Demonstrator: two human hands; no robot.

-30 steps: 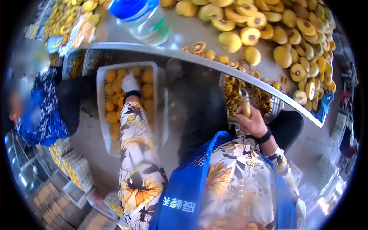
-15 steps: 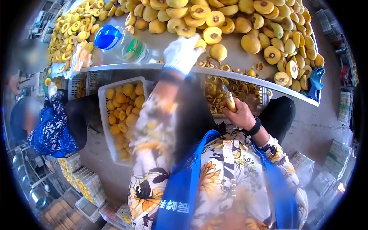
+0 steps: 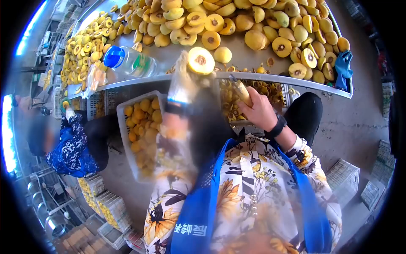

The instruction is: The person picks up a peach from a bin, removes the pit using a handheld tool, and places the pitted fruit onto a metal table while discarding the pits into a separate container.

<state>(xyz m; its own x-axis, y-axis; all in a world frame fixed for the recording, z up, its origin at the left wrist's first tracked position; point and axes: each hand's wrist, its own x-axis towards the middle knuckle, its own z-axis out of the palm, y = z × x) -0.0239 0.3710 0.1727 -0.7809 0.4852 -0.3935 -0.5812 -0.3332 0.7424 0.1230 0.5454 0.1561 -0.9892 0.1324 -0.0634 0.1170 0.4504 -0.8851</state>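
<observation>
My left hand (image 3: 181,82), in a white glove and blurred by motion, is closed on a yellow peach half (image 3: 201,60) just above the table's near rim. The half's cut face is turned up, with the brown pit area in its middle. My bare right hand (image 3: 259,111) grips a short pitting tool (image 3: 241,90) by its wooden handle, its dark metal tip pointing up and away from me. Below the tool, under the rim, a crate of brown pits and scraps (image 3: 275,96) shows between my knees.
A metal table (image 3: 165,59) carries a big heap of peach halves (image 3: 249,25). On it lie a clear jug with a blue lid (image 3: 131,60) and a blue cloth (image 3: 343,65). A white crate of peaches (image 3: 127,148) stands at my left. Another person (image 3: 74,148) sits farther left.
My left hand has drawn back from the heap's edge, toward me and left, with a peach half in it. My right hand has risen slightly with the tool.
</observation>
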